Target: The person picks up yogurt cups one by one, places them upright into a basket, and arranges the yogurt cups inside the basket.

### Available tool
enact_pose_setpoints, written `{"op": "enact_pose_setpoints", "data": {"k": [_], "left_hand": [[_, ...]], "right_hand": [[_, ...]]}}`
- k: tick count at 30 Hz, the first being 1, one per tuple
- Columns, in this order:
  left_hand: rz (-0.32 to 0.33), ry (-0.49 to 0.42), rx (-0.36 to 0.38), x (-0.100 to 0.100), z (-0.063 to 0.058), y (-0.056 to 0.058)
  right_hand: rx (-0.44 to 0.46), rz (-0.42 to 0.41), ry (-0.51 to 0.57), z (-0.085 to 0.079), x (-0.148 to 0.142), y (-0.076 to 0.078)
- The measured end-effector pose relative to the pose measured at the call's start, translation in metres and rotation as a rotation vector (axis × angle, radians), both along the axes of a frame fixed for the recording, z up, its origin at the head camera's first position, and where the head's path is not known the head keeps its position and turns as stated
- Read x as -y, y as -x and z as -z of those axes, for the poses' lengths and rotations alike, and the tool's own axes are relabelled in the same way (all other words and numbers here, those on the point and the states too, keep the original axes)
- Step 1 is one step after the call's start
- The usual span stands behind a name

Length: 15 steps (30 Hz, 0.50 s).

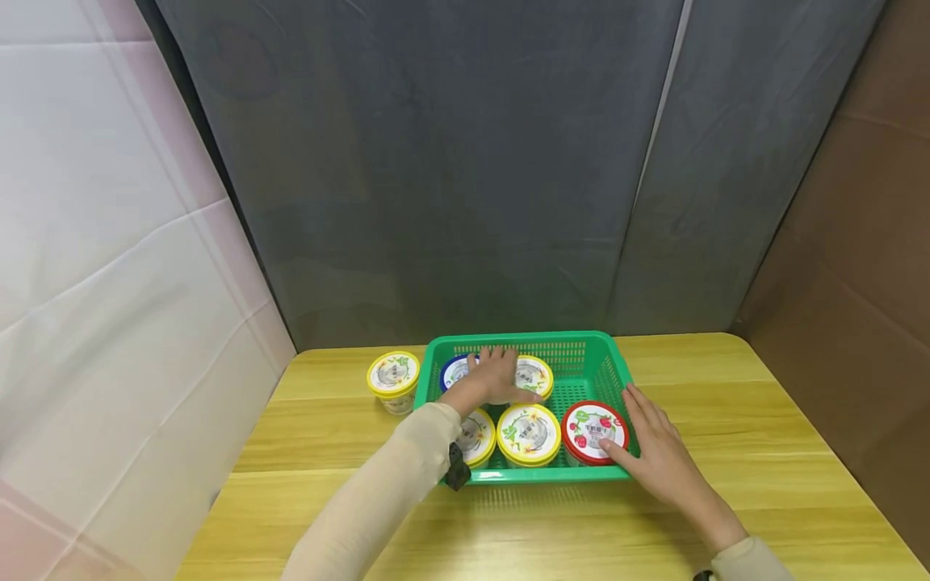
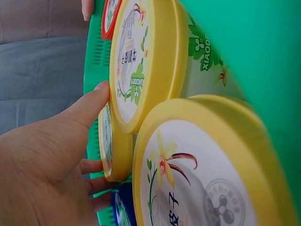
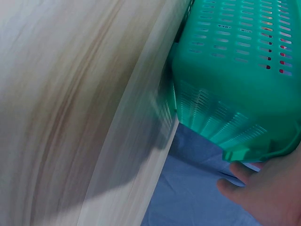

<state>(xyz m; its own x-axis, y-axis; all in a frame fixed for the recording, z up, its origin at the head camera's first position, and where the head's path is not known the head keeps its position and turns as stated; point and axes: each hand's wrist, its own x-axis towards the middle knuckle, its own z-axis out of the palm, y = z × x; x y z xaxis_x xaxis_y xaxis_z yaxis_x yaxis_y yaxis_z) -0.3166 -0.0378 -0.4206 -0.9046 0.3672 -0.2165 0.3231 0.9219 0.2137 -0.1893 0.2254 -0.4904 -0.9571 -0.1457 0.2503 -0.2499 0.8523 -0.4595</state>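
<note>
A green plastic basket (image 1: 538, 475) holds several round lidded cups. My left hand (image 1: 492, 381) reaches over its back part. Thumb and fingers straddle a yellow-lidded cup (image 1: 534, 374), the fingers dipping between it and a blue-lidded cup (image 1: 454, 370). The left wrist view shows the thumb tip by the rim of the front middle yellow-lidded cup (image 2: 136, 61); the other fingertips are hidden. My right hand (image 1: 657, 452) lies at the basket's right rim, fingers straight along the outside, thumb over a red-lidded cup (image 1: 594, 433). In the right wrist view, its fingertips (image 3: 235, 176) are near the basket's corner.
One yellow-lidded cup (image 1: 393, 379) stands on the wooden table (image 1: 312, 452), just left of the basket. A grey cloth (image 1: 450, 177) hangs behind the table, a white one (image 1: 131, 242) at left, and a brown panel (image 1: 857, 258) at right.
</note>
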Motion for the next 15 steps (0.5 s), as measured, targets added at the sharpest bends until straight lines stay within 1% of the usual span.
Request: {"op": "enact_pose_setpoints", "data": {"k": [4,8,13,15], "left_hand": [[-0.008,-0.002,0.008,0.001,-0.001,-0.002],[-0.014,-0.002,-0.007,0.002,-0.001,-0.003],[-0.019,0.017,-0.089,0.007,-0.004,-0.002],[-0.018,0.018,-0.121,0.011,-0.007,-0.002]], "right_hand": [[-0.003,-0.002,0.0,0.0,0.0,0.0],[-0.003,0.002,-0.001,0.0,0.0,-0.001],[0.003,0.007,-0.002,-0.002,0.001,-0.002],[0.006,0.007,-0.001,-0.003,0.001,-0.002]]}}
